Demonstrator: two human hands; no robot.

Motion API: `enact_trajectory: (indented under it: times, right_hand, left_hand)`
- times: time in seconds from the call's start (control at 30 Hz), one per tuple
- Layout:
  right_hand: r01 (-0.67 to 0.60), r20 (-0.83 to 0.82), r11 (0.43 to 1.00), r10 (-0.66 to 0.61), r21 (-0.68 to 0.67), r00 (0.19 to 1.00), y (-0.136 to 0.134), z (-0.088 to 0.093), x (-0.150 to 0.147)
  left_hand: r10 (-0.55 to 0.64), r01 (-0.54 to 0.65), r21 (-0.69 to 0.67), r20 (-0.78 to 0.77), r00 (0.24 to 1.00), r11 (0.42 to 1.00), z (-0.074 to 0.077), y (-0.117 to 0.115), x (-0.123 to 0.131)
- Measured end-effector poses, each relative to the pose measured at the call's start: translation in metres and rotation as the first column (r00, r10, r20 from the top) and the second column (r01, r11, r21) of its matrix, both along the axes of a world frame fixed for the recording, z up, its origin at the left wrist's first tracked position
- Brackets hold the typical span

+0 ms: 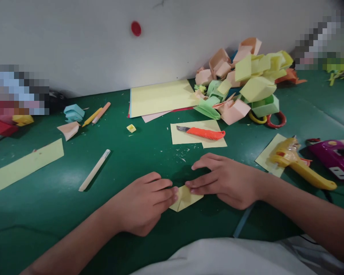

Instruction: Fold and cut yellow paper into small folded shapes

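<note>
Table (149, 160), green surface, bearing all items. Heap of folded paper shapes (240, 84), pink, yellow and green, at the far right against the wall. Yellow sheets (160, 97), stacked flat beside the heap. Yellow glue gun (301, 162), right, lying on a paper scrap. Orange utility knife (206, 133) on a yellow sheet, centre. Left hand (143, 204) and right hand (226, 179), fingers pressed flat from either side on a small folded yellow paper (185, 198) at the near table edge.

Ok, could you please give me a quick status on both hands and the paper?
Left hand and right hand both pressing small folded yellow paper flat on green table. Orange utility knife lies beyond, clear.
</note>
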State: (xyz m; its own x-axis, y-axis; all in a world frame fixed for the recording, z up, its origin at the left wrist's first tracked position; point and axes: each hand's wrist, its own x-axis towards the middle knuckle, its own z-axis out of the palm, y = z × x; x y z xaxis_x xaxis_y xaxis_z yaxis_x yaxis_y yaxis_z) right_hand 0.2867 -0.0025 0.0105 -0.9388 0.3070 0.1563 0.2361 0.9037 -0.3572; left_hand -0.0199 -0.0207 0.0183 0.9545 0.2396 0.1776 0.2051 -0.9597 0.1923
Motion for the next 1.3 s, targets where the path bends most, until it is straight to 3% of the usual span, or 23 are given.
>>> enact_trajectory:
  times: [0.2,0.5,0.73,1.07,1.2,1.3]
  right_hand:
    - [0.043,-0.085,0.997,-0.048,-0.063,0.995,0.01,0.007,0.02]
    - [0.044,-0.174,0.988,-0.069,-0.148,0.982,0.012,0.006,0.017]
    - [0.074,-0.234,0.97,-0.129,-0.23,0.964,0.003,0.008,-0.001]
    - [0.163,-0.265,0.984,-0.177,-0.073,0.948,0.0,-0.012,-0.019]
    - [0.28,-0.288,0.956,-0.294,-0.088,0.911,-0.001,-0.013,-0.022]
    - [0.301,-0.271,0.941,-0.334,-0.155,0.903,-0.003,-0.011,-0.024]
  left_hand:
    - [-0.061,0.056,0.03,0.169,0.984,0.998,0.0,0.002,-0.012]
    - [-0.063,0.057,0.034,0.204,0.977,0.998,-0.008,0.004,-0.012]
    - [0.204,-0.177,-0.189,0.14,0.969,0.966,-0.012,0.008,0.002]
    - [0.406,-0.379,-0.217,0.1,0.908,0.9,-0.016,0.01,0.008]
    - [0.468,-0.445,-0.193,0.093,0.879,0.874,-0.018,0.007,0.01]
    - [0.481,-0.462,-0.171,0.092,0.872,0.87,-0.019,0.006,0.011]
